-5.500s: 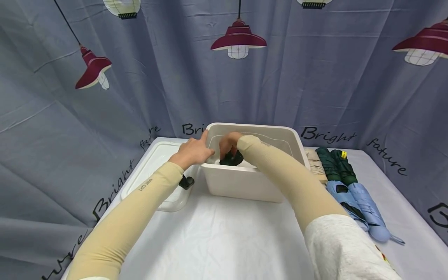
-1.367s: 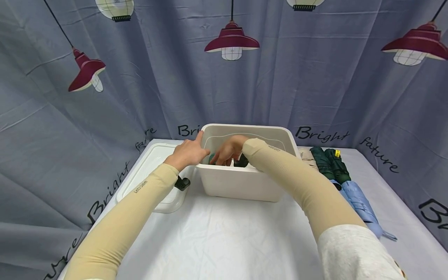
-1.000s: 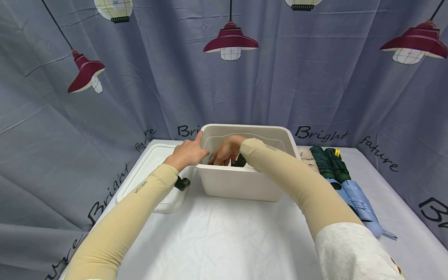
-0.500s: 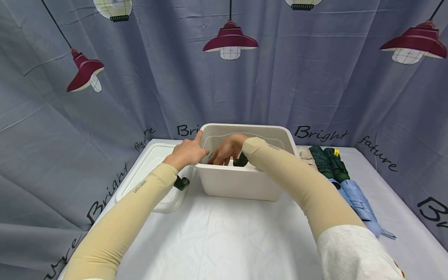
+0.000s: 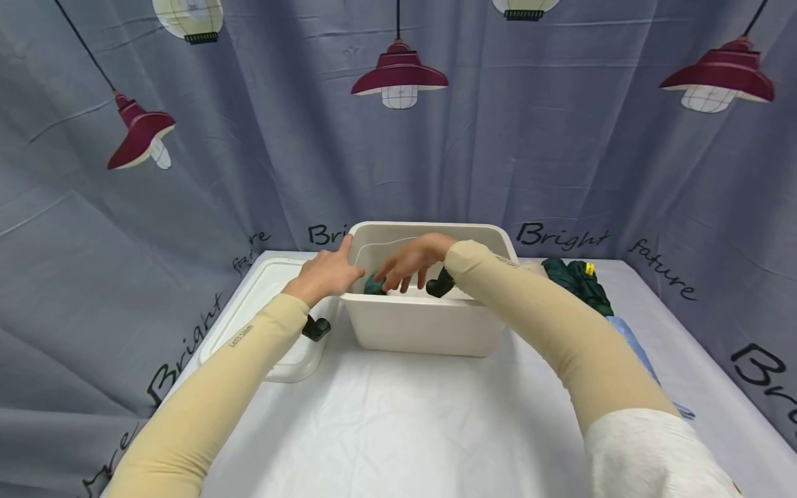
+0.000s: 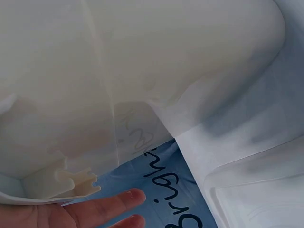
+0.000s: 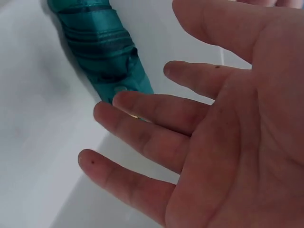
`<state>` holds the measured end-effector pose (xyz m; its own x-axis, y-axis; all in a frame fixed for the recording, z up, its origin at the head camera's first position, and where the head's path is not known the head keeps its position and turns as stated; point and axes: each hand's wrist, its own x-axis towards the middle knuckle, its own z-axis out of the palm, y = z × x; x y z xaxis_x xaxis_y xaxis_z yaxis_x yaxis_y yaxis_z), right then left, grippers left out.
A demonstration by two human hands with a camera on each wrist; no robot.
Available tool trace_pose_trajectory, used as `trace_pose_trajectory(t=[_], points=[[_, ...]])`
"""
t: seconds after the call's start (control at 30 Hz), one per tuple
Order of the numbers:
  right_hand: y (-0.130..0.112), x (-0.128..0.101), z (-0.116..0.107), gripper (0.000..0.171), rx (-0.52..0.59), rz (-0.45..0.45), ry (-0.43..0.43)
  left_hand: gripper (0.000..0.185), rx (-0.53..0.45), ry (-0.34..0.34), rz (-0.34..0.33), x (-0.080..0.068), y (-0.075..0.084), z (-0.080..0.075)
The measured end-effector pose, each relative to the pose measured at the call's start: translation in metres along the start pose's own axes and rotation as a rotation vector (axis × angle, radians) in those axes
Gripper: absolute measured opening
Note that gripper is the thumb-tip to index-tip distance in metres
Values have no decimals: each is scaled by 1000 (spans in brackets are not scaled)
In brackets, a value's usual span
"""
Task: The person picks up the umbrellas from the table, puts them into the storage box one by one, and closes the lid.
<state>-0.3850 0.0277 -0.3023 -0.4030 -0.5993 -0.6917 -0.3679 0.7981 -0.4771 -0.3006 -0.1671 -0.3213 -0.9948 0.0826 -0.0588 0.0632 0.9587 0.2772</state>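
My left hand [image 5: 328, 275] rests on the left rim of the white storage box [image 5: 423, 325], thumb over the inner side. In the left wrist view its fingers [image 6: 114, 205] are straight, beside the rim. A teal folded umbrella [image 5: 375, 285] lies in the box's left end. Above it, inside the box, my right hand [image 5: 416, 261] has spread fingers and holds nothing. The right wrist view shows the rolled teal umbrella [image 7: 102, 47] on the box floor, just past the fingertips; its upper end is cut off by the frame.
The white lid [image 5: 249, 325] lies left of the box, partly under the left forearm. Dark green folded umbrellas [image 5: 579, 283] and a blue one [image 5: 631, 346] lie on the right, partly hidden by the right arm. A curtain [image 5: 398, 166] hangs behind the table [image 5: 386, 415].
Earlier the right hand was in the box with a dark bundle by its fingers. Later it reached lower at the left end; now it has risen away from the teal umbrella. The left hand stays.
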Motion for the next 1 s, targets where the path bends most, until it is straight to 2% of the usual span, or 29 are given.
trace_pose_trajectory(t=[0.2, 0.57, 1.0], points=[[10, -19, -1, 62, -10, -56, 60, 85, -9, 8, 5, -2, 0, -1], [26, -58, 2, 55, -55, -123, 248, 86, -15, 1, 10, 0, 0, -1], [46, -103, 18, 54, -97, -184, 390, 86, -48, -26, 20, -2, -2, 0]])
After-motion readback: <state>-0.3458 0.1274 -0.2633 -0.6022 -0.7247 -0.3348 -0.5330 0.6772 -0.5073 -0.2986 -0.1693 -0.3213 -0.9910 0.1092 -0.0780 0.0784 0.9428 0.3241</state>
